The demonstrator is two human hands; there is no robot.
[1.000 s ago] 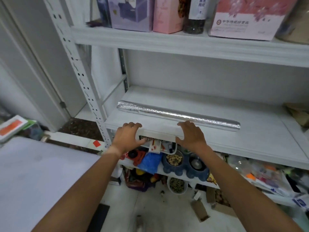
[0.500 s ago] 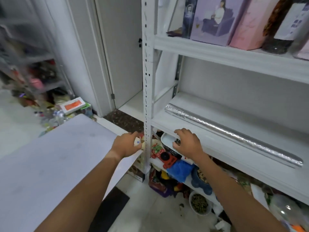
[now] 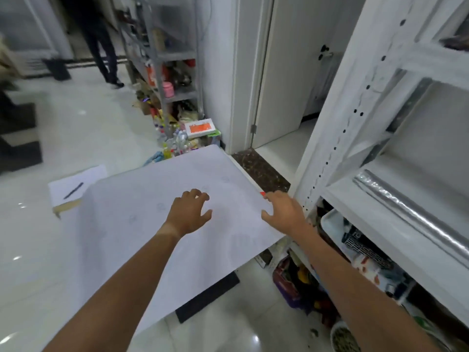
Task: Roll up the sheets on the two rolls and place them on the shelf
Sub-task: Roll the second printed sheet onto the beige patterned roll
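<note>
Head view: both hands, left hand (image 3: 189, 213) and right hand (image 3: 284, 212), hover released over the flat white sheet (image 3: 142, 224).

Both forearms are bare up to the frame edge, no sleeve shows. The left hand (image 3: 189, 214) and the right hand (image 3: 284, 212) seem to wear no glove or ring.

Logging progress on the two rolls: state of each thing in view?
silver foil roll: rolled up, lying on the shelf
white sheet: unrolled, flat
left hand: open, fingers spread above the sheet
right hand: open, at the sheet's corner
door: ajar
</note>
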